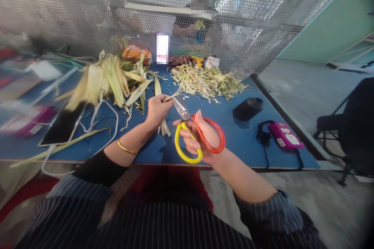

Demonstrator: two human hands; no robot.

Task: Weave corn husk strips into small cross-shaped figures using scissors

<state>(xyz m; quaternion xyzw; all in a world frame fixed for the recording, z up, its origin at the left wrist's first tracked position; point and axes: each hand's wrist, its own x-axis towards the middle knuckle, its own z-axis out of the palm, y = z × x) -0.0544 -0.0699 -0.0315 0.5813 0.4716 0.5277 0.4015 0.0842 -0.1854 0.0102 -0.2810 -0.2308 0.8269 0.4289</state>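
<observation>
In my right hand (201,134) is a pair of scissors (184,112) with one red and one yellow handle. Their blades point up and left, with the tips close to the fingers of my left hand (157,111). That hand pinches a dried corn husk strip (165,127), whose tail hangs below the fingers; its short upper end sticks out by the blades. Left of it lies a large pile of whole corn husks (109,78). Beyond the scissors spreads a heap of thin cut husk shreds (207,81).
On the blue table (233,149) stands a black cylinder (248,109), with a purple box (285,135) and dark cord nearby. A phone (62,124) with a white cable lies at left. Perforated metal mesh (242,19) closes off the back; a person sits behind it. A black chair (350,124) stands right.
</observation>
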